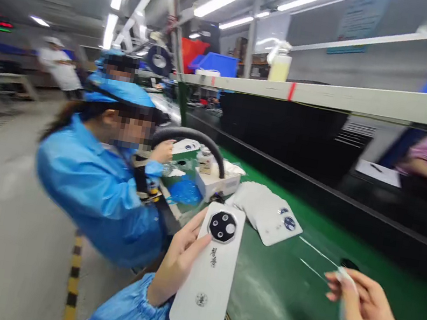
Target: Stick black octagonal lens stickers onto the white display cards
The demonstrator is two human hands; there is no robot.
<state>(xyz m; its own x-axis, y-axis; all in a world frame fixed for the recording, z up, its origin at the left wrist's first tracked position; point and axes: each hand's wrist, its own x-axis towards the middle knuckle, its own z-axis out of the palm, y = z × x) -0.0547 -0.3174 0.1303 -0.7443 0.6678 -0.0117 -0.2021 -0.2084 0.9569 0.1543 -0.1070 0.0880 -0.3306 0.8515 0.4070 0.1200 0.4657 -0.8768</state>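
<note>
My left hand [180, 258] is closed on a white phone back cover [204, 284], thumb near its black camera ring. The cover is tilted upright, its printed black marks facing me. My right hand [368, 311] is raised over the green mat at the right, thumb and fingers pinched on a small whitish thing [347, 278] that I cannot make out. Two thin pale lines run leftward from near those fingers; what they are is unclear. Beyond the held cover, a fanned stack of white phone back covers [271, 230] lies on the green work surface [268, 295].
A white box [215, 185] holding a small bottle stands behind the stack, with a black hose [197, 135] arching over it. Blue film [186, 191] lies nearby. A co-worker in blue [103, 185] sits close at left. A shelf [331, 92] runs along the back.
</note>
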